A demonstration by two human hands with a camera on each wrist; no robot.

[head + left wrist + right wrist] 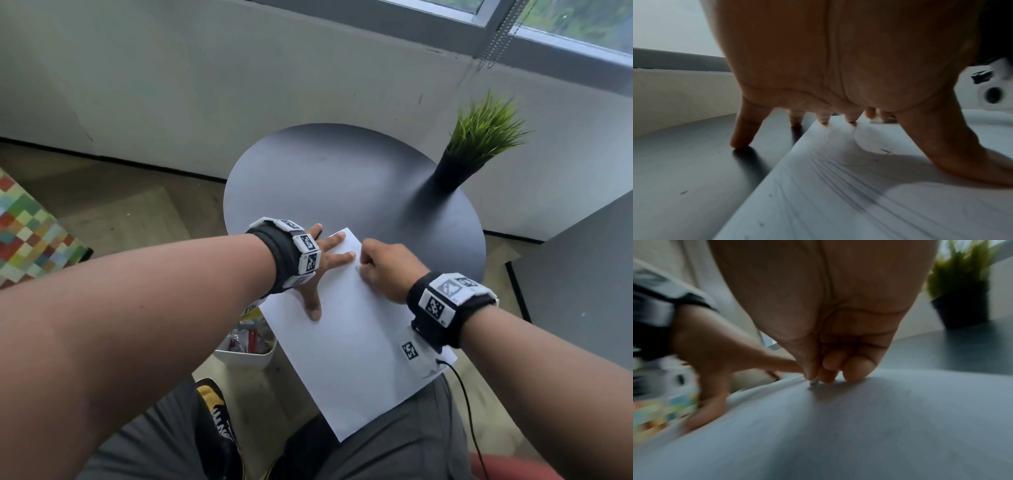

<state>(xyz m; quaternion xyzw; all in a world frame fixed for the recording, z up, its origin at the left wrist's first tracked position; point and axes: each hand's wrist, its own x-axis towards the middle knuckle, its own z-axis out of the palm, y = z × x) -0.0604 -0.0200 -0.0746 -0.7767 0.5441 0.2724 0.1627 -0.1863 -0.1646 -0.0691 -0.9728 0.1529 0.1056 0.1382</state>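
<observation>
Mid-frame, the white sheet (346, 342) lies under both hands: left hand (323, 263) splayed wide pressing it, right hand (387, 270) curled, pinching a small grey object (814, 382) onto it.

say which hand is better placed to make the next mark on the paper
Right. The right hand pinches a small grey tip against the paper, likely a pencil; the left hand is spread flat, pinning it to the table.
</observation>
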